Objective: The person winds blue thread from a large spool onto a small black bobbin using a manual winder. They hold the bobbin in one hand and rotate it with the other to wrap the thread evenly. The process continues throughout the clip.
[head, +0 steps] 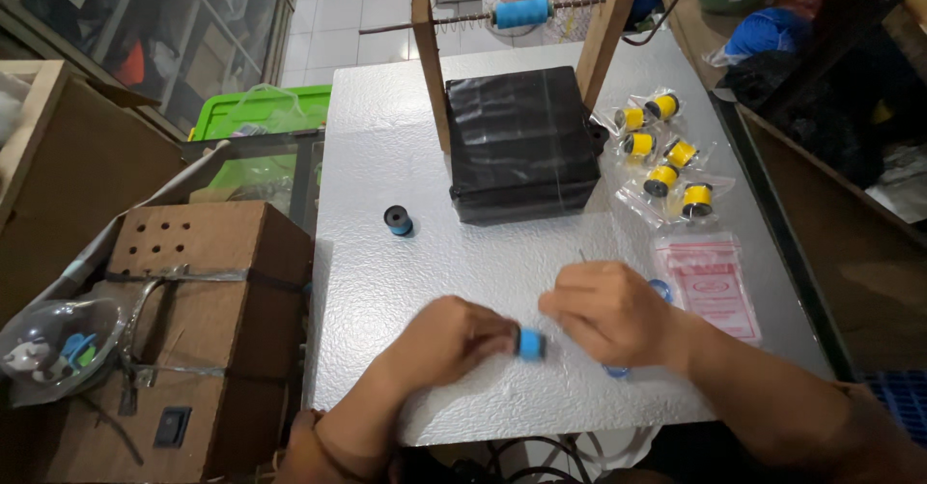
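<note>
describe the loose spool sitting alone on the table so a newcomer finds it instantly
Start at the black plastic-wrapped box on the white textured table. Just off its lower-left corner sits a small blue thread spool with black ends. Unlike the bagged yellow thread spools, it lies bare and alone.

Things we cannot see well

The left hand [452,341] covers most of the small blue spool [531,344]. The right hand [610,312] hides part of a blue ring [662,289]. Our arms are cut off below.
</note>
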